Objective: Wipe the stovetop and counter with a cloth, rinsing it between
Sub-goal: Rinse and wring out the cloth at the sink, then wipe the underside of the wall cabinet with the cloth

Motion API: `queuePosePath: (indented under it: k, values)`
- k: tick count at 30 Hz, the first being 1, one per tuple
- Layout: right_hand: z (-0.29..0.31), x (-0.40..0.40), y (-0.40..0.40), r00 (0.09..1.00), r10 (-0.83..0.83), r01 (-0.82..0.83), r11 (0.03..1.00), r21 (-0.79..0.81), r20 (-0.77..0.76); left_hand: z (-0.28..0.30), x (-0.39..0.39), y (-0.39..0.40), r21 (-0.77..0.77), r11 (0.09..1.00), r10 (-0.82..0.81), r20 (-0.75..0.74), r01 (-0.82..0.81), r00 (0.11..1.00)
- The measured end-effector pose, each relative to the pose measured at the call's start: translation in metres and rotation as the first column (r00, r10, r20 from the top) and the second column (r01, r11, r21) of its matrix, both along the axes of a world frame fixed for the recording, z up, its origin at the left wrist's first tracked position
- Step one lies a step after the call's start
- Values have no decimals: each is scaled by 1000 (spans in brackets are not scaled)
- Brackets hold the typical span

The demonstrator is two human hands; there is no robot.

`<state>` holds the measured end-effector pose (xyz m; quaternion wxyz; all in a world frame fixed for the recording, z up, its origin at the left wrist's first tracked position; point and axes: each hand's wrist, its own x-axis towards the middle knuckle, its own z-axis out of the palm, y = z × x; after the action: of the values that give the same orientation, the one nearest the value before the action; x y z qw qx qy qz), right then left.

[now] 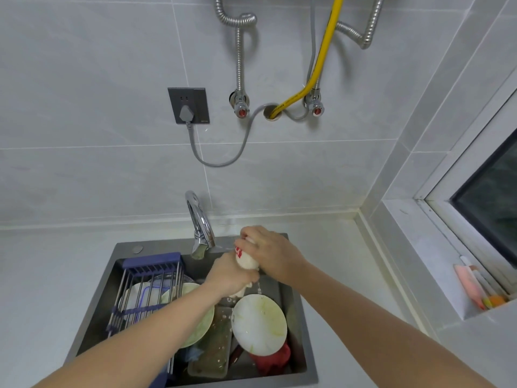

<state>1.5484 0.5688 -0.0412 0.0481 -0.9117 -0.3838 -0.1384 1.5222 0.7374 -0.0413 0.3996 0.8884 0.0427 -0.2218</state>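
Observation:
A white cloth with a red mark is twisted into a roll over the dark sink. My left hand grips its lower end and my right hand grips its upper end, just right of the chrome tap. Water drips from the cloth toward a dirty white plate below. The pale counter surrounds the sink. No stovetop is in view.
A blue and metal drying rack spans the sink's left side over dishes. A greenish plate, a clear tray and a red item lie in the sink. Brushes lie on the window sill at right.

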Motion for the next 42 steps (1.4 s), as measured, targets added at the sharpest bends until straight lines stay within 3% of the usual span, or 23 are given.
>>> queuePosePath:
  k: [3,5,7,11,15,19,22,24,27,32,37,42]
  values:
    - [4,-15,-15,977,-189,201,971,128,-102,4,0,12,129,991,-5,212,-23,977]
    - [-1,-25,-27,891,-366,429,872,235,-268,2,-8,23,115,988,54,356,-101,933]
    - [-6,-36,-36,778,-442,603,726,332,-446,-6,-17,35,110,988,52,413,-107,909]
    - [-18,-64,-40,631,-454,750,565,344,-629,-22,-33,45,207,978,-92,303,28,948]
    - [-7,-90,-33,522,-399,837,410,363,-754,-19,-52,29,62,996,-74,314,57,946]
    - [25,-132,-23,436,-165,894,191,405,-885,2,-68,1,-160,979,-68,315,124,947]
    - [51,-174,-15,456,-81,890,8,457,-886,29,-95,-24,-338,907,-124,353,250,927]
    - [63,-206,-16,484,-99,856,-153,494,-869,43,-118,-41,-381,839,-224,410,389,884]
    - [71,-257,-22,504,-171,784,-320,532,-846,51,-151,-60,-424,746,-311,460,513,832]
    - [81,-349,-33,435,-278,708,-482,516,-856,48,-215,-93,-438,642,-430,475,630,768]
    - [98,-480,-52,334,-412,553,-643,531,-848,60,-320,-145,-440,448,-610,486,778,626]
    - [123,-607,-74,283,-527,410,-688,598,-801,85,-429,-195,-439,270,-669,554,857,495]
